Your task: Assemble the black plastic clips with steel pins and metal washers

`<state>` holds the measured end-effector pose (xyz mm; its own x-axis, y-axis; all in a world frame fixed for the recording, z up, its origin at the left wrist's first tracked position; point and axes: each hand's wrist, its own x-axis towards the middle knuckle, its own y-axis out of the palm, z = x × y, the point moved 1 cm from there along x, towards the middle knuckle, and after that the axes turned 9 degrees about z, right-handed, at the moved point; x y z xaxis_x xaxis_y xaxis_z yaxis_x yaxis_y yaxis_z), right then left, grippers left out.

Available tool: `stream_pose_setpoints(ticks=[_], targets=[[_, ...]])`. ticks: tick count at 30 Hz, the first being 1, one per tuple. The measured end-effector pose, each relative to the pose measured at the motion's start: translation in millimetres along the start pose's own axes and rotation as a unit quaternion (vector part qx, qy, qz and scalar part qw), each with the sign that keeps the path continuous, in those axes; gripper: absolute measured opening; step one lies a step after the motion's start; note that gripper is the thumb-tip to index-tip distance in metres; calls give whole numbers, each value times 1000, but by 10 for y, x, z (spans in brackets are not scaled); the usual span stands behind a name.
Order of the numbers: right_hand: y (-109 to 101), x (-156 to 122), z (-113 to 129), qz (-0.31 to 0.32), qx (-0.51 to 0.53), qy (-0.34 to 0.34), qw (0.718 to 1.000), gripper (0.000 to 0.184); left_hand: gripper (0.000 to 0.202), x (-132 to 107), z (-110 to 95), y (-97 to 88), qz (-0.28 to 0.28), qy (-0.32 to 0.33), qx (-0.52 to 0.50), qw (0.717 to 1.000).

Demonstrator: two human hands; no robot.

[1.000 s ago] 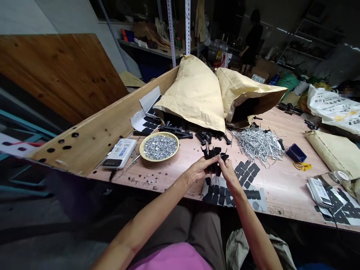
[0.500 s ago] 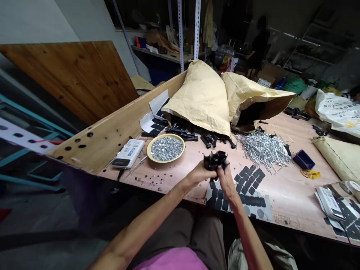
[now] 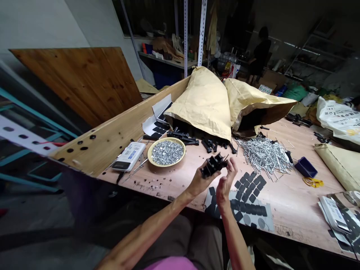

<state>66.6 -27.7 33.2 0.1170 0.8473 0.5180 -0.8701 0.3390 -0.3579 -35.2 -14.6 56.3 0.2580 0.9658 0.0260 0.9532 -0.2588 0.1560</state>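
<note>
My left hand (image 3: 201, 180) is closed around a bundle of black plastic clips (image 3: 213, 165), held tilted above the wooden table (image 3: 284, 202). My right hand (image 3: 226, 182) is beside it with the fingers spread, fingertips near the bundle's right end, holding nothing. Below both hands lies a grey sheet of black adhesive pads (image 3: 247, 200). A heap of silver nails (image 3: 263, 153) lies just beyond to the right. A yellow bowl of small silver screws (image 3: 166, 152) stands to the left.
Two tan paper sacks (image 3: 208, 101) lie at the back with loose black clips (image 3: 194, 138) spilling out. A white scale (image 3: 128, 156), a blue tray (image 3: 305, 167), and more sacks sit around. A person (image 3: 260, 52) stands far back by shelves.
My right hand has let go of the clip bundle and opened. My left hand has lifted and tilted the bundle. The camera view shifted slightly.
</note>
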Motion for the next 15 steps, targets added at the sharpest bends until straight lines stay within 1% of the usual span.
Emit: stream_pose_setpoints(ticks=[2, 4, 8, 10, 12, 13, 15], targets=[[-35, -1, -31, -24, 5, 1, 1000, 67, 37, 16, -19, -50, -28, 10, 18, 999], [-57, -14, -87, -13, 13, 9, 1000, 59, 38, 30, -23, -75, -31, 12, 21, 999], [-36, -53, -216, 52, -19, 20, 998, 50, 39, 65, 13, -15, 12, -8, -36, 999], [-17, -61, -245, 67, -28, 18, 997, 47, 36, 92, 37, 47, 22, -16, -72, 997], [-18, -45, -244, 55, -8, 37, 998, 46, 33, 137, 68, 112, 19, -24, -111, 993], [-32, -26, -241, 39, 14, 63, 997, 46, 31, 172, 88, 141, 13, -37, -133, 990], [-88, 21, -245, -8, 80, 130, 988, 45, 27, 271, 141, 183, -21, -83, -164, 983]])
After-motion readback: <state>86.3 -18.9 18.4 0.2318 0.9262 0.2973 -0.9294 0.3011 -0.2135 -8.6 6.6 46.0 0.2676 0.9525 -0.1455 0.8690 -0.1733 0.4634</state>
